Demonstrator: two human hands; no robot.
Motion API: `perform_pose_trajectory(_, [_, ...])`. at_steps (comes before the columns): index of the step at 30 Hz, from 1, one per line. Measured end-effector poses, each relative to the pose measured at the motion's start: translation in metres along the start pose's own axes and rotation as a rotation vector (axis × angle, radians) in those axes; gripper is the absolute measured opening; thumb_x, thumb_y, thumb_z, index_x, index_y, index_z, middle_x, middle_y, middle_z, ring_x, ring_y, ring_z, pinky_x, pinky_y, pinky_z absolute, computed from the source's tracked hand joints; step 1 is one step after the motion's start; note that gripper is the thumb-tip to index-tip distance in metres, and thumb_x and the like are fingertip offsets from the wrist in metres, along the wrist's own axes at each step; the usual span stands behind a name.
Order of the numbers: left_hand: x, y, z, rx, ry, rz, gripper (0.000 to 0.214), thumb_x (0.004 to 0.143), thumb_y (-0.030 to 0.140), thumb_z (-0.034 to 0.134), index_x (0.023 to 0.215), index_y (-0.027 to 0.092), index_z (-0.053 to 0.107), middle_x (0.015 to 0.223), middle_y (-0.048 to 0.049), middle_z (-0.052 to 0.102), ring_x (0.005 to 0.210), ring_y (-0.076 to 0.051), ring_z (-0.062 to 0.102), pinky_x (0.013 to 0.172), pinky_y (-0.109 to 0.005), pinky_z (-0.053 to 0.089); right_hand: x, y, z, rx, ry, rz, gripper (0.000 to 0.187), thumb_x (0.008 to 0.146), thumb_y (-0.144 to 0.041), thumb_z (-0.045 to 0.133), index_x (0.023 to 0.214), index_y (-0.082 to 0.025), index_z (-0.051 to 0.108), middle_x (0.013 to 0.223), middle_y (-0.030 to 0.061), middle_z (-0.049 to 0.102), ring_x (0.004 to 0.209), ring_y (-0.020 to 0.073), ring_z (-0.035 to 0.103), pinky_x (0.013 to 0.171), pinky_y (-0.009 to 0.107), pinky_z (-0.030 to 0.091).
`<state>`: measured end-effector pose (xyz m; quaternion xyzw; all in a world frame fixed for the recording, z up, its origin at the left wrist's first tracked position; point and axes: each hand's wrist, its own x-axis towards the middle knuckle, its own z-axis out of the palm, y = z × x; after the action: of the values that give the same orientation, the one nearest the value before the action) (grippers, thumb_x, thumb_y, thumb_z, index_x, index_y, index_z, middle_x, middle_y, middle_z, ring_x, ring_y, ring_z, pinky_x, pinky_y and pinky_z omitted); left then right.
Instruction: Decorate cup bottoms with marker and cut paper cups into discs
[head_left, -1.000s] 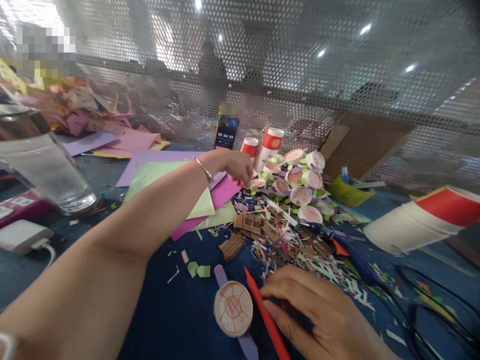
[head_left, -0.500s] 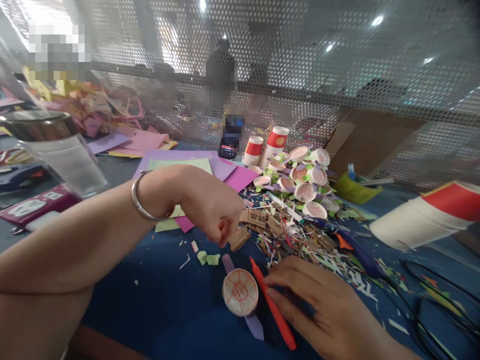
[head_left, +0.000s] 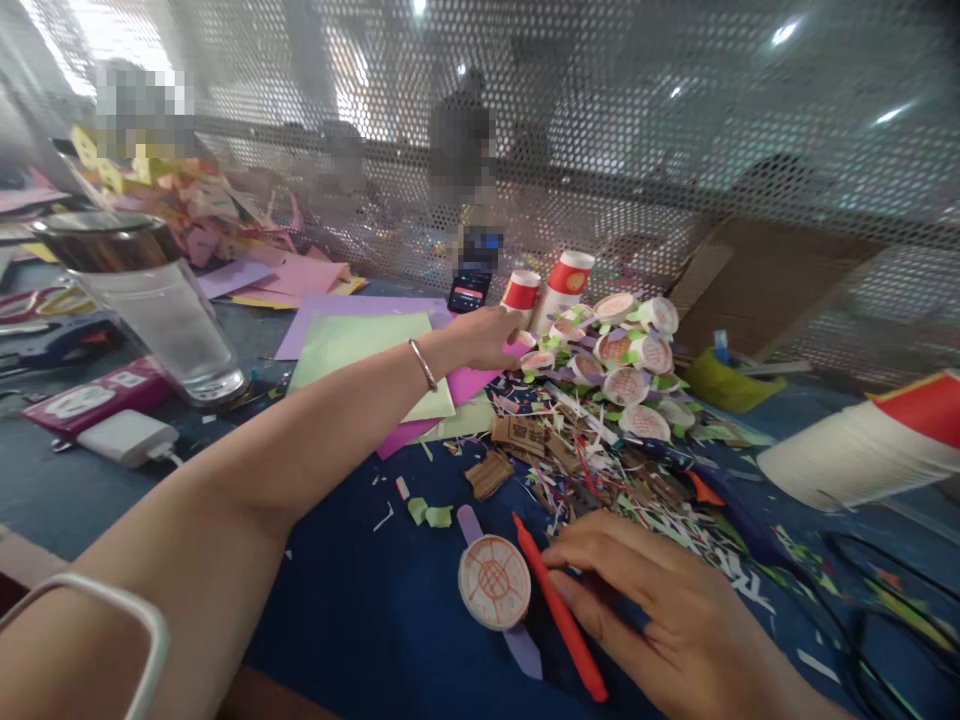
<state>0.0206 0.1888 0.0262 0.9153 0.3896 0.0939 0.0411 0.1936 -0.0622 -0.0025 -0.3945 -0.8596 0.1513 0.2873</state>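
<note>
My left hand [head_left: 487,335] reaches far across the table, fingers stretched out toward a heap of round white paper discs with red prints [head_left: 626,350]. It holds nothing that I can see and sits over the pink paper by the nearest disc. A bangle is on that wrist. My right hand [head_left: 652,610] lies flat on the blue table near me. Its fingertips rest on a red stick [head_left: 559,605]. Just left of the stick, one printed disc [head_left: 493,580] sits on a purple paper strip [head_left: 523,652].
Paper scraps and cardboard bits [head_left: 600,470] lie between the hands. A glass [head_left: 169,310], a white charger [head_left: 124,438] and coloured sheets [head_left: 360,340] are at the left. Two red-and-white cups [head_left: 566,280] and a phone [head_left: 469,290] stand by the mesh screen. Stacked cups [head_left: 862,450] lie at the right.
My left hand drew back as a fist toward the printed disc, then stretched out again to the heap of discs. My right hand stayed on the red stick.
</note>
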Motion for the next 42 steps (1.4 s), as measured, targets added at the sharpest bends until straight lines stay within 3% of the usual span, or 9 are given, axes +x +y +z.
perform_pose_trajectory(4, [0.002, 0.000, 0.015, 0.022, -0.024, 0.008, 0.053, 0.076, 0.038, 0.069, 0.121, 0.012, 0.059, 0.112, -0.0168, 0.065, 0.095, -0.027, 0.059, 0.069, -0.033, 0.039, 0.000, 0.002, 0.000, -0.003, -0.010, -0.001, 0.015, 0.095, -0.011, 0.056, 0.100, -0.021, 0.067, 0.091, 0.0035, 0.070, 0.079, 0.0132, 0.068, 0.069, 0.024, 0.056])
perform_pose_trajectory(14, [-0.003, -0.013, 0.014, 0.056, -0.053, -0.069, 0.024, 0.074, 0.018, 0.063, 0.096, 0.014, 0.069, 0.094, -0.0131, 0.069, 0.079, -0.023, 0.059, 0.061, -0.031, 0.033, 0.002, -0.001, -0.001, -0.006, 0.014, 0.004, 0.016, 0.094, -0.011, 0.058, 0.100, -0.020, 0.069, 0.091, 0.0031, 0.071, 0.080, 0.0127, 0.068, 0.071, 0.024, 0.055])
perform_pose_trajectory(20, [-0.001, 0.005, 0.003, -0.064, -0.043, 0.063, 0.029, 0.081, 0.016, 0.056, 0.106, 0.016, 0.071, 0.104, -0.0082, 0.073, 0.089, -0.018, 0.062, 0.071, -0.028, 0.040, 0.002, -0.002, -0.002, 0.006, 0.026, -0.004, 0.016, 0.094, -0.010, 0.058, 0.100, -0.020, 0.069, 0.091, 0.0025, 0.071, 0.080, 0.0116, 0.068, 0.071, 0.022, 0.055])
perform_pose_trajectory(24, [-0.007, 0.011, -0.014, -0.126, -0.175, 0.132, 0.030, 0.077, 0.011, 0.058, 0.099, 0.016, 0.076, 0.100, -0.0057, 0.076, 0.086, -0.016, 0.064, 0.072, -0.025, 0.043, -0.002, -0.001, -0.004, -0.015, 0.039, -0.009, 0.015, 0.094, -0.011, 0.058, 0.099, -0.021, 0.069, 0.091, 0.0029, 0.072, 0.081, 0.0127, 0.068, 0.072, 0.024, 0.055])
perform_pose_trajectory(29, [-0.017, 0.008, -0.028, -0.178, -0.182, 0.119, 0.035, 0.076, 0.012, 0.057, 0.105, 0.012, 0.077, 0.098, -0.0090, 0.075, 0.083, -0.017, 0.064, 0.075, -0.029, 0.045, -0.006, 0.001, -0.005, -0.036, 0.033, -0.018, 0.014, 0.094, -0.011, 0.059, 0.099, -0.021, 0.069, 0.092, 0.0030, 0.071, 0.081, 0.0131, 0.068, 0.072, 0.024, 0.055])
perform_pose_trajectory(32, [-0.020, 0.016, -0.026, -0.213, -0.195, 0.173, 0.031, 0.078, 0.016, 0.059, 0.104, 0.014, 0.078, 0.098, -0.0080, 0.076, 0.084, -0.017, 0.064, 0.076, -0.029, 0.045, -0.006, -0.001, -0.006, -0.034, 0.010, -0.019, 0.014, 0.094, -0.011, 0.058, 0.099, -0.021, 0.068, 0.091, 0.0025, 0.071, 0.080, 0.0131, 0.067, 0.070, 0.024, 0.054])
perform_pose_trajectory(38, [-0.034, 0.044, -0.011, -0.125, -0.376, 0.294, 0.032, 0.082, 0.028, 0.064, 0.110, 0.017, 0.075, 0.112, -0.0094, 0.075, 0.092, -0.018, 0.064, 0.079, -0.028, 0.046, -0.007, -0.007, -0.006, -0.035, 0.010, -0.029, 0.015, 0.096, -0.012, 0.057, 0.096, -0.020, 0.069, 0.088, 0.0029, 0.070, 0.076, 0.0140, 0.065, 0.068, 0.026, 0.052])
perform_pose_trajectory(40, [-0.044, 0.047, -0.013, -0.127, -0.348, 0.310, 0.033, 0.083, 0.031, 0.065, 0.112, 0.017, 0.074, 0.114, -0.0101, 0.073, 0.096, -0.019, 0.064, 0.081, -0.028, 0.046, -0.008, -0.010, -0.005, -0.035, 0.010, -0.051, 0.014, 0.096, -0.012, 0.057, 0.096, -0.020, 0.069, 0.087, 0.0029, 0.070, 0.075, 0.0139, 0.064, 0.067, 0.026, 0.051])
perform_pose_trajectory(42, [-0.055, 0.048, -0.019, -0.144, -0.223, 0.289, 0.035, 0.084, 0.030, 0.063, 0.115, 0.016, 0.071, 0.117, -0.0102, 0.071, 0.100, -0.020, 0.064, 0.084, -0.029, 0.046, -0.009, -0.013, -0.004, -0.040, 0.002, -0.077, 0.014, 0.096, -0.012, 0.057, 0.095, -0.020, 0.069, 0.086, 0.0029, 0.070, 0.074, 0.0139, 0.064, 0.066, 0.025, 0.051])
